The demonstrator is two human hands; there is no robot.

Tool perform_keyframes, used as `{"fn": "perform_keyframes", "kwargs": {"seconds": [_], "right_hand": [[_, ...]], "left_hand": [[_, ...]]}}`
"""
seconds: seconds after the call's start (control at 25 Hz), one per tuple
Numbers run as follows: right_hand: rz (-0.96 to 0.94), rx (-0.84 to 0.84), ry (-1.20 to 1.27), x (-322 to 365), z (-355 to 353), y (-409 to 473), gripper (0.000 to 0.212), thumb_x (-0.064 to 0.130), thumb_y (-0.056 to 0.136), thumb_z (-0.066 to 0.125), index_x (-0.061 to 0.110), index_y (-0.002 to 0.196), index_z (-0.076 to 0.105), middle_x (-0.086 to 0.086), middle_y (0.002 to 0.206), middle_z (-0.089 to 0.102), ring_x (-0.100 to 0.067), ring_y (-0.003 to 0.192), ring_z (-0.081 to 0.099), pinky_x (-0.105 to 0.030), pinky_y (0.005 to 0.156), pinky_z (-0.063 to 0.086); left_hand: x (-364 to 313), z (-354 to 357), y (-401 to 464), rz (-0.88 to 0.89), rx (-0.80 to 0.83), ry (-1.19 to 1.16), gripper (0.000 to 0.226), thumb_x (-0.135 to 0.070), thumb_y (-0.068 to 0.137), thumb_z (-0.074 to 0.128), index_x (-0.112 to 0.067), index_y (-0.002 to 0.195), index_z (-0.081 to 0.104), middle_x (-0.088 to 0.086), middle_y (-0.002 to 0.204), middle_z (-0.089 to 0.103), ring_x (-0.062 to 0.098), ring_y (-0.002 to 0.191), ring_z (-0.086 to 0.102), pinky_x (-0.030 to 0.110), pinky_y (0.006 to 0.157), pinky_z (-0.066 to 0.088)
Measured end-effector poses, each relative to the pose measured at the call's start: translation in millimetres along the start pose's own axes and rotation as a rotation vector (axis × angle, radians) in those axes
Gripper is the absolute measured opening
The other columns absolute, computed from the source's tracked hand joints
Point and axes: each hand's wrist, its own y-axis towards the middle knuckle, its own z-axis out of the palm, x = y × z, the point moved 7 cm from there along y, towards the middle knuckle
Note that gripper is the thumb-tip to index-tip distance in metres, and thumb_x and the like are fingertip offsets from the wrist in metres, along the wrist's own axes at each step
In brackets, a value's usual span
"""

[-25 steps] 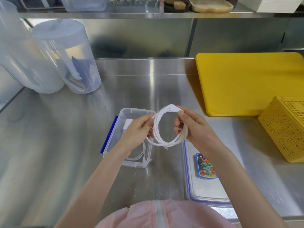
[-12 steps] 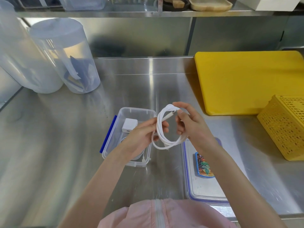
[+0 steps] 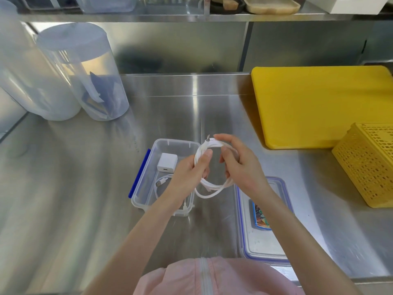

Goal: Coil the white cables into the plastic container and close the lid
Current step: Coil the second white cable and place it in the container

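Note:
A coiled white cable (image 3: 209,188) hangs in the air between both hands, just right of the clear plastic container (image 3: 176,143). My left hand (image 3: 189,171) grips the coil's left side with the thumb on top. My right hand (image 3: 240,165) pinches the coil's top, where a plug end sticks out, and its fingers pass through the loop. Inside the container lie a white charger block (image 3: 167,162) and another white cable (image 3: 162,183). The container's lid (image 3: 263,241), blue-rimmed with a colourful label, lies flat to the right.
A yellow cutting board (image 3: 319,105) and a yellow perforated basket (image 3: 370,167) sit at the right. Two tall translucent canisters (image 3: 85,71) stand at the back left. A shelf runs above the steel counter (image 3: 85,199).
The coil has been drawn tighter and narrower. My left hand slid up its left side; my right hand moved the plug end over the top of the loop.

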Motion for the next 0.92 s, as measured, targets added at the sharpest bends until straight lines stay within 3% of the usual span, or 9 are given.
{"fn": "perform_keyframes", "kwargs": {"seconds": [0.12, 0.28, 0.4, 0.48, 0.64, 0.76, 0.92], "right_hand": [[-0.040, 0.061, -0.030, 2.9, 5.6, -1.8, 0.034, 0.031, 0.089, 0.048, 0.064, 0.096, 0.041, 0.023, 0.096, 0.054, 0.009, 0.082, 0.054, -0.002, 0.064, 0.044], [-0.040, -0.023, 0.008, 3.9, 0.5, 1.2, 0.024, 0.031, 0.085, 0.054, 0.055, 0.085, 0.053, 0.010, 0.102, 0.059, 0.006, 0.091, 0.053, 0.005, 0.069, 0.038], [0.046, -0.099, 0.355, -3.4, -14.5, 3.7, 0.011, 0.025, 0.086, 0.056, 0.035, 0.085, 0.061, 0.007, 0.092, 0.066, -0.007, 0.088, 0.062, -0.015, 0.076, 0.049], [0.067, -0.163, 0.449, -5.7, -28.6, 5.6, 0.008, 0.023, 0.087, 0.055, 0.028, 0.086, 0.060, 0.004, 0.090, 0.066, -0.016, 0.090, 0.064, -0.025, 0.081, 0.051], [0.043, -0.228, 0.494, -3.0, -42.7, 5.6, 0.010, 0.021, 0.089, 0.052, 0.026, 0.087, 0.060, 0.006, 0.088, 0.067, -0.007, 0.083, 0.067, -0.016, 0.072, 0.052], [0.095, -0.218, 0.497, -7.6, -40.1, 6.6, 0.011, 0.021, 0.090, 0.049, 0.024, 0.085, 0.059, 0.004, 0.087, 0.066, -0.006, 0.080, 0.067, -0.017, 0.069, 0.052], [0.260, -0.069, 0.458, -24.1, -19.8, 7.6, 0.015, 0.022, 0.092, 0.046, 0.016, 0.093, 0.060, 0.006, 0.084, 0.071, -0.010, 0.081, 0.069, -0.017, 0.065, 0.054]], "left_hand": [[-4.1, -1.7, 1.4, 0.029, 0.005, 0.111, 0.040, -0.034, 0.093, 0.043, -0.022, 0.055, 0.042, -0.013, 0.045, 0.045, -0.002, 0.041, 0.042, 0.015, 0.054, 0.038], [-6.4, 1.1, 0.4, 0.033, 0.092, 0.092, 0.041, -0.038, 0.091, 0.045, -0.023, 0.053, 0.042, -0.013, 0.043, 0.045, 0.004, 0.047, 0.044, 0.015, 0.054, 0.039], [-5.4, -5.0, 0.2, 0.015, 0.112, 0.036, 0.041, -0.035, 0.091, 0.048, -0.022, 0.052, 0.047, -0.013, 0.043, 0.050, 0.002, 0.048, 0.052, 0.008, 0.055, 0.042], [-6.0, -11.0, 1.1, 0.019, 0.117, -0.025, 0.039, -0.030, 0.091, 0.050, -0.026, 0.052, 0.053, -0.013, 0.047, 0.053, 0.000, 0.052, 0.056, 0.007, 0.056, 0.042], [-10.0, -11.8, 2.5, 0.040, 0.140, -0.107, 0.025, -0.029, 0.091, 0.049, -0.025, 0.071, 0.063, -0.014, 0.048, 0.052, 0.003, 0.052, 0.052, 0.015, 0.055, 0.041], [-5.9, -10.1, 2.5, 0.011, 0.175, -0.250, 0.025, -0.029, 0.093, 0.045, -0.019, 0.079, 0.064, -0.012, 0.047, 0.047, 0.003, 0.043, 0.043, 0.026, 0.056, 0.032], [-1.4, -16.4, 1.4, -0.064, 0.228, -0.587, 0.028, -0.032, 0.088, 0.047, -0.022, 0.070, 0.066, -0.013, 0.042, 0.036, 0.002, 0.036, 0.033, 0.015, 0.046, 0.035]]}}
